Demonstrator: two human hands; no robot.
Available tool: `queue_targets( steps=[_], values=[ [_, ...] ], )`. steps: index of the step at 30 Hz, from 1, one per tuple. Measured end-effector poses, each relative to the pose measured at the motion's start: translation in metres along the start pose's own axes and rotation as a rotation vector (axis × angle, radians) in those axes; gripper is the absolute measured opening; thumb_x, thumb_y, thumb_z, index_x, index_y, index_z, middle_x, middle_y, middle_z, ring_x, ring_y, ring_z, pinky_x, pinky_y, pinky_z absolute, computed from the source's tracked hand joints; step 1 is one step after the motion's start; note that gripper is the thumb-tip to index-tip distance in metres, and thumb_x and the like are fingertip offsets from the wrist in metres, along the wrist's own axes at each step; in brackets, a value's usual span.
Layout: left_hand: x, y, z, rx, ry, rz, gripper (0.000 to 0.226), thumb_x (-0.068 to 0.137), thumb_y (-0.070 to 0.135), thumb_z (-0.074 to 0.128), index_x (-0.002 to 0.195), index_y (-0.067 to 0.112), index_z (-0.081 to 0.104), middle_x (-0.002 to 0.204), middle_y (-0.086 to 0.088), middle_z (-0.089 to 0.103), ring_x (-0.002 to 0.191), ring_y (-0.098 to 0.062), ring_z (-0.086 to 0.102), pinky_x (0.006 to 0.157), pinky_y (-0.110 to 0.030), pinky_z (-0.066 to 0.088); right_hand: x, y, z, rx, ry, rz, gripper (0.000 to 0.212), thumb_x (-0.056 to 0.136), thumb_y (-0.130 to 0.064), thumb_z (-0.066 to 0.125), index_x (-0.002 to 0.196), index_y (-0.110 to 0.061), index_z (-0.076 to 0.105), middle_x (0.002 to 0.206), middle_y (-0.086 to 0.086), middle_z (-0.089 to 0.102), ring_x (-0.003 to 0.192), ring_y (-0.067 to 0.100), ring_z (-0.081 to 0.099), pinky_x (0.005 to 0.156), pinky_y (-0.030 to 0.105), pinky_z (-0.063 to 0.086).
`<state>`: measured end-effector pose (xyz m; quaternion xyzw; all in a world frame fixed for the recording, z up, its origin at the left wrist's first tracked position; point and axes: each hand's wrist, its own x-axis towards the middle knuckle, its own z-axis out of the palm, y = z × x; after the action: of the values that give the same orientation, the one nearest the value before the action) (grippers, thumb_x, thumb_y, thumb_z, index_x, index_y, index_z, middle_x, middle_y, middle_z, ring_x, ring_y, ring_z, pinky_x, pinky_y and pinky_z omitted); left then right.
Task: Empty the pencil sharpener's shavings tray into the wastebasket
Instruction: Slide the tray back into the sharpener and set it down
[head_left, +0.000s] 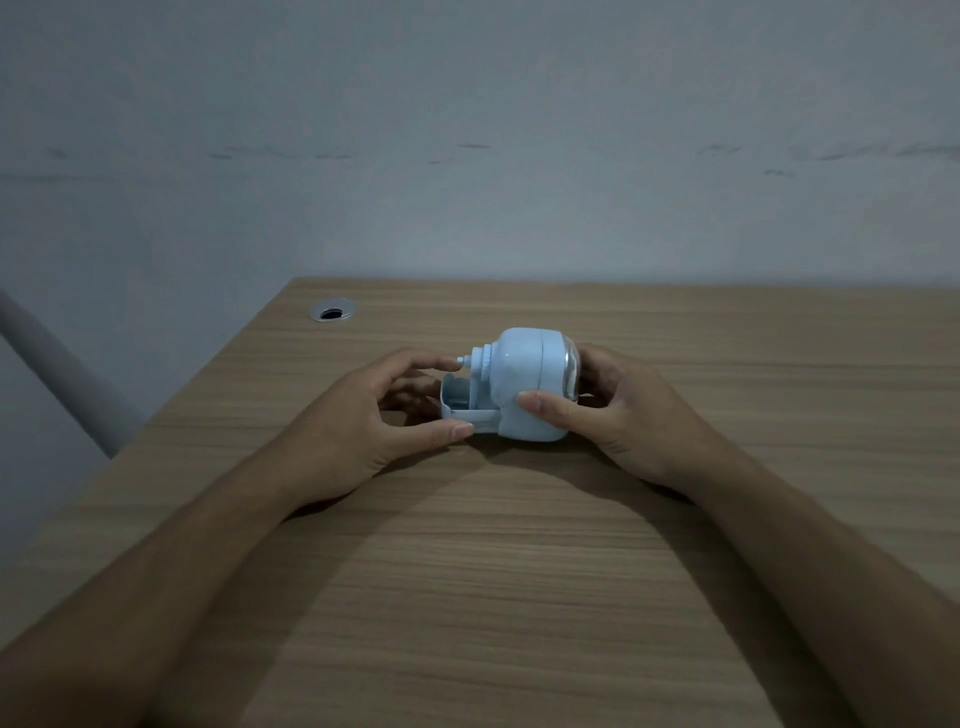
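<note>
At the desk's (519, 571) centre, the right hand (613, 415) gripped the pale blue pencil sharpener (530, 384); at its nine o'clock, left hand (374, 415) fingers pinched the half-drawn shavings tray (465, 408). A jerk could have spilled shavings; no wastebasket was visible.

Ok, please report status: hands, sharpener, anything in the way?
Right hand grips sharpener on desk. Left hand pinches tray, partly slid out. Wastebasket not in view. Nothing in the way.
</note>
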<state>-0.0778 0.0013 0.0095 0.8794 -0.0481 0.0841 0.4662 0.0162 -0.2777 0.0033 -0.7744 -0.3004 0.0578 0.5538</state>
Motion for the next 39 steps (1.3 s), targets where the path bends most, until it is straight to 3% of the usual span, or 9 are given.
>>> queue_targets(
  steps=[6,11,17,22,25,29,34,36,39],
  values=[
    [-0.002,-0.007,-0.016,0.016,-0.014,-0.045,0.058,0.078,0.048,0.094,0.132,0.044,0.075,0.125,-0.001,0.081,0.115,-0.015,0.079,0.116,-0.042,0.06,0.004,0.003,-0.004,0.08,0.092,0.012,0.041,0.098,-0.025,0.084,0.138,-0.019,0.075,0.126,-0.003,0.085,0.116,0.008,0.081,0.088,0.013,0.061],
    [-0.009,-0.007,-0.022,-0.086,-0.08,-0.041,0.053,0.081,0.034,0.094,0.131,0.042,0.078,0.137,0.003,0.08,0.125,-0.024,0.076,0.119,-0.046,0.057,0.005,0.004,-0.005,0.052,0.137,0.021,0.041,0.098,-0.028,0.085,0.137,-0.019,0.075,0.125,-0.005,0.085,0.114,0.005,0.081,0.09,0.014,0.061],
    [-0.012,-0.002,-0.017,-0.157,-0.12,-0.012,0.056,0.085,0.02,0.09,0.138,0.033,0.078,0.139,0.002,0.081,0.131,-0.033,0.073,0.115,-0.033,0.059,0.002,0.0,-0.004,-0.013,0.124,0.008,0.042,0.097,-0.033,0.085,0.137,-0.023,0.076,0.122,-0.01,0.085,0.111,-0.002,0.079,0.088,0.011,0.059],
    [-0.007,-0.007,-0.017,-0.101,-0.058,-0.022,0.056,0.085,0.027,0.092,0.137,0.041,0.077,0.139,0.002,0.08,0.127,-0.029,0.078,0.12,-0.048,0.058,-0.002,-0.001,-0.006,0.06,0.055,0.009,0.048,0.094,-0.037,0.084,0.139,-0.025,0.075,0.124,-0.01,0.086,0.114,0.004,0.081,0.094,0.019,0.063],
    [-0.006,-0.008,-0.017,-0.064,-0.041,-0.024,0.056,0.085,0.032,0.093,0.138,0.044,0.076,0.137,0.003,0.08,0.12,-0.018,0.08,0.117,-0.046,0.06,-0.005,-0.003,-0.005,0.04,0.003,0.007,0.056,0.087,-0.05,0.082,0.139,-0.03,0.075,0.125,-0.011,0.085,0.118,0.006,0.08,0.1,0.025,0.063],
    [-0.006,-0.006,-0.012,-0.065,0.013,-0.023,0.058,0.08,0.033,0.095,0.136,0.04,0.078,0.131,0.0,0.081,0.103,-0.004,0.079,0.113,-0.04,0.063,-0.007,-0.007,-0.004,0.078,-0.002,0.001,0.051,0.087,-0.046,0.082,0.136,-0.036,0.074,0.126,-0.015,0.084,0.118,0.0,0.078,0.101,0.022,0.062],
    [-0.006,-0.004,-0.011,-0.026,-0.003,-0.005,0.059,0.079,0.039,0.096,0.135,0.046,0.078,0.13,0.002,0.083,0.118,-0.019,0.082,0.114,-0.045,0.062,-0.009,-0.007,-0.001,0.144,0.018,-0.018,0.05,0.093,-0.029,0.083,0.143,-0.026,0.072,0.13,-0.012,0.084,0.123,0.001,0.077,0.101,0.021,0.062],
    [-0.007,-0.004,-0.013,0.014,-0.024,0.002,0.061,0.079,0.046,0.095,0.137,0.051,0.076,0.126,0.013,0.084,0.116,-0.009,0.081,0.111,-0.034,0.061,-0.01,-0.008,0.0,0.132,0.012,-0.019,0.05,0.094,-0.027,0.083,0.143,-0.025,0.072,0.13,-0.013,0.084,0.121,-0.001,0.077,0.097,0.017,0.06],
    [-0.01,0.003,-0.016,0.122,-0.056,0.011,0.062,0.078,0.051,0.09,0.137,0.055,0.074,0.103,0.036,0.08,0.103,0.011,0.076,0.094,-0.004,0.052,-0.011,-0.008,0.002,0.065,0.01,-0.01,0.055,0.087,-0.04,0.085,0.14,-0.028,0.073,0.129,-0.013,0.083,0.122,0.001,0.077,0.101,0.022,0.061]
  ],
)
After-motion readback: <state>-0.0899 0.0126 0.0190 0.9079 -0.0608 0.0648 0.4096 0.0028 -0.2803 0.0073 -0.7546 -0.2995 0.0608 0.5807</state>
